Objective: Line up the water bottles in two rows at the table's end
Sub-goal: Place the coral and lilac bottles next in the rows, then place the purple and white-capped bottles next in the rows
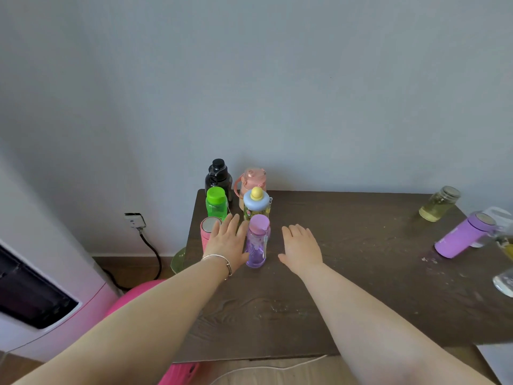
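Observation:
Several bottles stand in two rows at the left end of the dark wooden table [347,273]: a black bottle [218,176], a green bottle [216,204] and a pink flask [206,232] on the left; a salmon-pink bottle [253,179], a bottle with a blue and yellow lid [256,204] and a clear purple bottle [256,243] on the right. My left hand [227,240] lies flat between the pink flask and the purple bottle, fingers apart. My right hand [301,245] hovers open just right of the purple bottle, holding nothing.
At the table's right end stand a jar of yellowish liquid [438,204], a purple flask [463,234] and clear containers at the frame edge [503,276]. A wall socket with a black cable [136,220] and a white appliance [41,287] are to the left.

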Demonstrator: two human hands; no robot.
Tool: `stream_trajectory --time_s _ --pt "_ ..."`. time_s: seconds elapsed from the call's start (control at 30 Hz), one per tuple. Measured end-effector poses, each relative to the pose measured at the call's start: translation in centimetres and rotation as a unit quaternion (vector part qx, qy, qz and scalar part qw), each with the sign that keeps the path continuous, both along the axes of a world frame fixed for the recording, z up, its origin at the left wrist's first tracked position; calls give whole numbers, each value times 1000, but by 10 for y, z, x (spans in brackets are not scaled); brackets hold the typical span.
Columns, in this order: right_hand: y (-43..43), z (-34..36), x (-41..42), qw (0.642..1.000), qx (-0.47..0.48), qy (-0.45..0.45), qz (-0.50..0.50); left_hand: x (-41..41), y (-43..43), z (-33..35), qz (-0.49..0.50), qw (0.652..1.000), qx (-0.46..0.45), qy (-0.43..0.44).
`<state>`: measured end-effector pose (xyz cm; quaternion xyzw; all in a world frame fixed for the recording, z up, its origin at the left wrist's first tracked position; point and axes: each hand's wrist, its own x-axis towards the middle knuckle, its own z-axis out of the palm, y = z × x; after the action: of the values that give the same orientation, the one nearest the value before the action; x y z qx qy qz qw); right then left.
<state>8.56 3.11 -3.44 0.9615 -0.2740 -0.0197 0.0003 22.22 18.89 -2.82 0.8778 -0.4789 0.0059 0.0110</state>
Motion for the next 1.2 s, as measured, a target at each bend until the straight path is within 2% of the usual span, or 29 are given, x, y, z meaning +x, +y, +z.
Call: stream_trajectory --time_s 0.13,0.4,0.6,0.93,1.2 --pt "-10 0 -29 1000 -22 3 -4 -24 -15 5 -24 999 16 -17" --pt "-55 7 -115 998 -2 -27 -50 -89 -68 17 -58 997 42 -42" --pt "-121 21 -227 993 -4 -45 -113 -176 -144 16 -87 993 71 -40" --pt "-211 28 -405 974 -3 -60 -217 -332 -274 13 -131 990 50 -20" --pt "-254 14 -461 958 11 -69 -276 -380 -344 11 -162 985 60 -5"
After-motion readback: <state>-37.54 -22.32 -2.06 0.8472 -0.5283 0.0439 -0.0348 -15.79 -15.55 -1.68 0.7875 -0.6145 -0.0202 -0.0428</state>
